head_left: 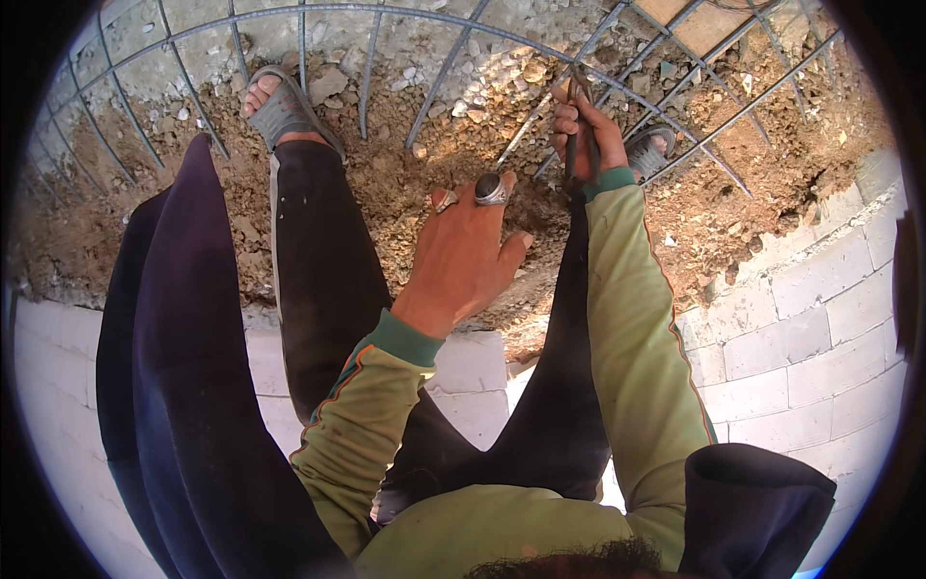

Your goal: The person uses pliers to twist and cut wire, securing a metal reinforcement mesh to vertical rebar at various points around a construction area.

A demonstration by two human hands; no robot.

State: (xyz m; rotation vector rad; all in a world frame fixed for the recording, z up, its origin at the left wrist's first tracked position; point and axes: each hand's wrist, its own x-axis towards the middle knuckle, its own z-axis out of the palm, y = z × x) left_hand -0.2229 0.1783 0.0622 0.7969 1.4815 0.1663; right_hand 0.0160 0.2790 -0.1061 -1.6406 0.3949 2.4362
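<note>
My right hand is wrapped round the handles of dark metal pincers. Their head lies at the long curved steel bar of the rebar grid. Lower and to the left, my left hand hovers over the soil, back upward, with two rings on it. Its thumb stands apart from the fingers, which bend down and are partly hidden; nothing shows in its grasp. One dark ring has a large oval stone. A loose-looking thin rod slants across the ground between the hands.
Rebar rods cross the far side, several ending above the dirt near my sandalled left foot. My right foot is under the grid. Rubble and stones cover the soil. Pale block walling runs along the near side.
</note>
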